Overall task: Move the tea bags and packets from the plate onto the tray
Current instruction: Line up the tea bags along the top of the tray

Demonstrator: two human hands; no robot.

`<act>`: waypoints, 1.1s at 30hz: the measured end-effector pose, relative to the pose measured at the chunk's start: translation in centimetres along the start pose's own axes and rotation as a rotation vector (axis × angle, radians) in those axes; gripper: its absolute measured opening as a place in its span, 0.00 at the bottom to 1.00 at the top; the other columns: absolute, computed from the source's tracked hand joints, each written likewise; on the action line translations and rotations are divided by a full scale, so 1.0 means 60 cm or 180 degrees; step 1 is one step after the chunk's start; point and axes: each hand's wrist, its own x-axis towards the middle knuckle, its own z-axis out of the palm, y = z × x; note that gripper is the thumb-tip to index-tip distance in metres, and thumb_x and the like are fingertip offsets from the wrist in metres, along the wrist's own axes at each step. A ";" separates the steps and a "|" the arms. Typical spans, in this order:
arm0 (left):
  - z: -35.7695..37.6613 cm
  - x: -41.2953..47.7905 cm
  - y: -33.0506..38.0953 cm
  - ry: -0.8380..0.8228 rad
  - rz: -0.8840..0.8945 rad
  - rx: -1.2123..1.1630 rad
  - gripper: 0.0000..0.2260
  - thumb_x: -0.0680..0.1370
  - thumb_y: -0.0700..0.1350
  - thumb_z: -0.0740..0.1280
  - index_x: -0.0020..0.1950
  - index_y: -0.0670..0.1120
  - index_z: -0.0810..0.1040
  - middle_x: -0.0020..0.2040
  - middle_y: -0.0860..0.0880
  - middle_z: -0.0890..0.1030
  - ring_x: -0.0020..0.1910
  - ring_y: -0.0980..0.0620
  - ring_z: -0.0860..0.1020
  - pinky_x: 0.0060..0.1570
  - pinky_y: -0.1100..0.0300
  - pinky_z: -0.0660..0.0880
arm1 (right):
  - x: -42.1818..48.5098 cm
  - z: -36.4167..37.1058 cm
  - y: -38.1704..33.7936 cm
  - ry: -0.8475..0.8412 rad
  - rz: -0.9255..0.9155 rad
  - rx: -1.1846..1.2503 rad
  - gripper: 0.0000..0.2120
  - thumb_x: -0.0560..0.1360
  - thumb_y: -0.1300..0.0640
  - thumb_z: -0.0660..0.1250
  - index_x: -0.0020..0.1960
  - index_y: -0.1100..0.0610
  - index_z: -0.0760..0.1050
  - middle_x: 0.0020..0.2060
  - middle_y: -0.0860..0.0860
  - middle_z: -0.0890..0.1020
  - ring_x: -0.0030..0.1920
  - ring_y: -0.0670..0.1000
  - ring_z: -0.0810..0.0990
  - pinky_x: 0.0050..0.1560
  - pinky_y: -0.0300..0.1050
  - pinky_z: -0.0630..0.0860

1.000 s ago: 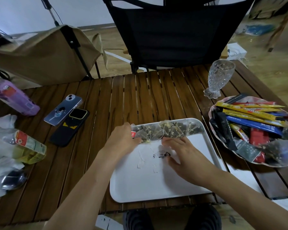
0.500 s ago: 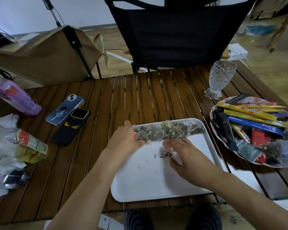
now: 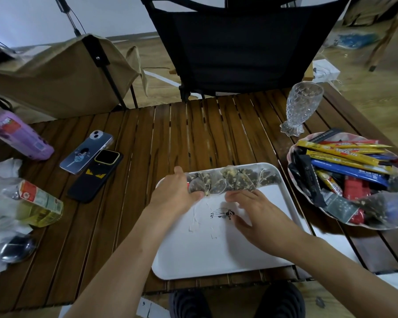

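Observation:
A white tray [image 3: 216, 253] lies on the wooden table in front of me. Several clear pyramid tea bags [image 3: 234, 180] filled with dark tea lie in a row along its far edge, their strings and paper tags trailing toward me. My left hand [image 3: 175, 193] rests at the row's left end, fingers closed on the leftmost tea bag. My right hand [image 3: 257, 214] lies flat on the tray with fingers spread, its tips touching the row's near side. To the right a pink-rimmed plate [image 3: 308, 198] holds yellow, blue, red and black stick packets [image 3: 347, 171] and a few more tea bags.
A tall cut-glass cup [image 3: 301, 106] stands behind the plate. Two phones [image 3: 92, 161] lie left of the tray. A purple bottle [image 3: 16, 136], a yellow carton [image 3: 37, 203] and plastic bags sit at the far left. A black chair [image 3: 239, 42] stands beyond the table.
Both hands stay at the tea bag row and have shifted only slightly; the row looks a little tidier along the tray's far edge. The camera has crept forward.

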 end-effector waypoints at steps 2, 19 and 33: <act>-0.004 -0.001 -0.002 -0.0045 -0.0038 -0.0070 0.32 0.72 0.60 0.74 0.67 0.45 0.66 0.56 0.48 0.80 0.50 0.47 0.82 0.45 0.51 0.82 | 0.000 -0.002 -0.001 -0.0004 0.0007 0.0005 0.20 0.78 0.54 0.65 0.71 0.50 0.71 0.67 0.42 0.74 0.67 0.46 0.69 0.68 0.42 0.70; -0.013 -0.020 0.018 -0.0079 0.0168 -0.0068 0.24 0.77 0.53 0.72 0.67 0.46 0.66 0.48 0.52 0.75 0.40 0.53 0.76 0.30 0.64 0.68 | 0.001 -0.014 -0.004 0.0049 0.0149 -0.0013 0.18 0.80 0.54 0.64 0.70 0.50 0.72 0.66 0.42 0.74 0.67 0.46 0.69 0.67 0.39 0.69; -0.032 -0.076 0.056 0.0533 0.0654 0.0400 0.19 0.80 0.62 0.60 0.66 0.53 0.67 0.44 0.54 0.79 0.43 0.50 0.78 0.37 0.55 0.74 | -0.021 -0.107 -0.008 0.0128 0.0662 -0.0393 0.07 0.77 0.54 0.63 0.52 0.49 0.78 0.50 0.48 0.82 0.49 0.52 0.81 0.47 0.50 0.80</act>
